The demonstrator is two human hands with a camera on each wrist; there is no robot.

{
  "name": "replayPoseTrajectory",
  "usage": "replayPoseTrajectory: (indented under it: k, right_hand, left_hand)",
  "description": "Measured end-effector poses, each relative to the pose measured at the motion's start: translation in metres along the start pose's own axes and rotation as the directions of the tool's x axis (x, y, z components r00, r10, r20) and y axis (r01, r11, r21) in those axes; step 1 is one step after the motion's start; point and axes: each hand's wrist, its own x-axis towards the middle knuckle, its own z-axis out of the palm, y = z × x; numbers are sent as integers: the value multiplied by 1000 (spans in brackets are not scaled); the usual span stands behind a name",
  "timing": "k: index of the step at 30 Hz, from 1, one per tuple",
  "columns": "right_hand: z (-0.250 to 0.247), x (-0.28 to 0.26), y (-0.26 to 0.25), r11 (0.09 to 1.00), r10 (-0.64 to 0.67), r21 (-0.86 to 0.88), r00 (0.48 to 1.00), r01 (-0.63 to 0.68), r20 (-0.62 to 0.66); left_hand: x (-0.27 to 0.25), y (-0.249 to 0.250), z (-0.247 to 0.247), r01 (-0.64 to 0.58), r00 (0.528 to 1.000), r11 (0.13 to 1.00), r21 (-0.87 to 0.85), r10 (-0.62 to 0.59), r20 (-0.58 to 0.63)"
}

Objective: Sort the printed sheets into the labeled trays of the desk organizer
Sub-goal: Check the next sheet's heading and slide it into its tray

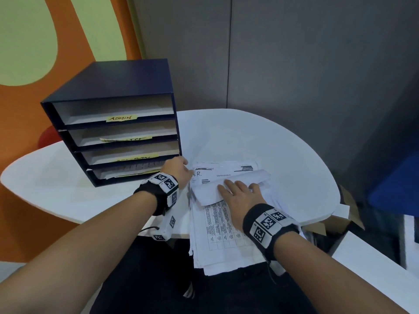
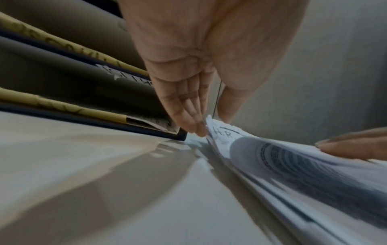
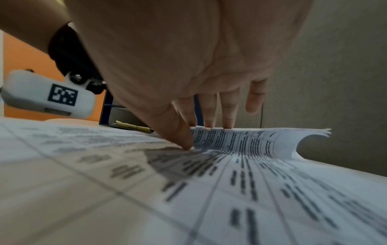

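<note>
A dark blue desk organizer with several labelled trays stands on the table's left; its top label reads ADMIN. A stack of printed sheets lies to its right, hanging over the near edge. My left hand pinches the far left corner of a sheet marked H.R.; the left wrist view shows the fingers and thumb of the left hand closed on that corner. My right hand rests flat on sheets folded back. In the right wrist view, the straight fingers lie on the curl.
The white rounded table ends close behind the stack. An open cardboard box sits low at the right, with a white surface nearer. A red seat shows behind the organizer. Grey wall panels stand behind the table.
</note>
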Motion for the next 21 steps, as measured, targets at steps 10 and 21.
replayPoseTrajectory:
  k: [10, 21]
  right_hand:
    - [3, 1, -1, 1000, 8, -27, 999, -9, -37]
    - [-1, -3, -2, 999, -21, -49, 1000, 20, -11]
  left_hand:
    - [-6, 14, -4, -90, 988, 996, -23, 87, -128]
    - [-7, 41, -25, -177, 965, 918, -354, 92, -246]
